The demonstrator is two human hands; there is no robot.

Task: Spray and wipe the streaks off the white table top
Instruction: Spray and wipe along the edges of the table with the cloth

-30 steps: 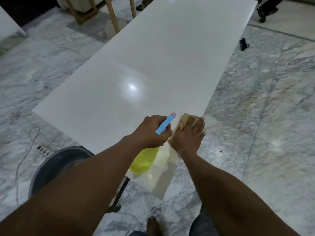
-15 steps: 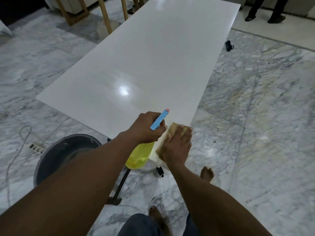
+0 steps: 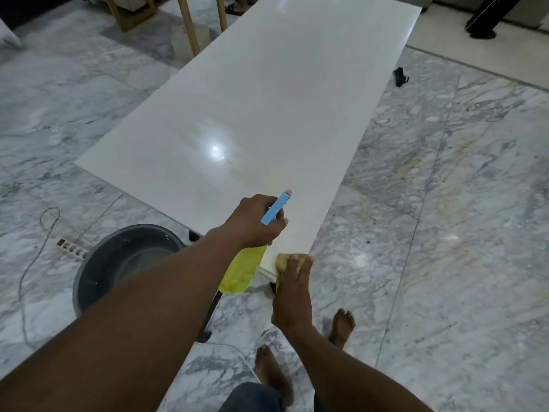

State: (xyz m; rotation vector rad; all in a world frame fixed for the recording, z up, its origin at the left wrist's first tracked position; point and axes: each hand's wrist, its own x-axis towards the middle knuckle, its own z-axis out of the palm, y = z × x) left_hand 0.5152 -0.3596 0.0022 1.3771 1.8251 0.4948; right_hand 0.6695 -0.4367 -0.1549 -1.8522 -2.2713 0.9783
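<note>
The long white bench [image 3: 267, 114] stretches away over a grey marble floor [image 3: 445, 233], glossy, with a lamp's glare near its middle and a faint yellowish streak [image 3: 255, 173] just nearer than that. At the bench's near right corner lies a tan cloth [image 3: 282, 260]. The right hand [image 3: 292, 289] rests on the cloth with its fingers laid forward and fairly straight, pressing it onto the corner. The left hand [image 3: 255, 224] is curled round the neck of a spray bottle [image 3: 242, 272] held above the bench's near end. The bottle's blue head points out over the top and its yellow body hangs below the fist, hiding part of the near edge.

On the floor beside the bench's near left edge stands a dark grey basin [image 3: 118, 263], with a white power strip [image 3: 69, 248] and its cable further left. A black bench leg [image 3: 211, 310] shows under the near end. The person's bare feet [image 3: 343, 325] stand on the floor short of the corner. Off the bench's far right side lies a small black object [image 3: 399, 77]. Wooden legs [image 3: 188, 25] rise by the far left side.
</note>
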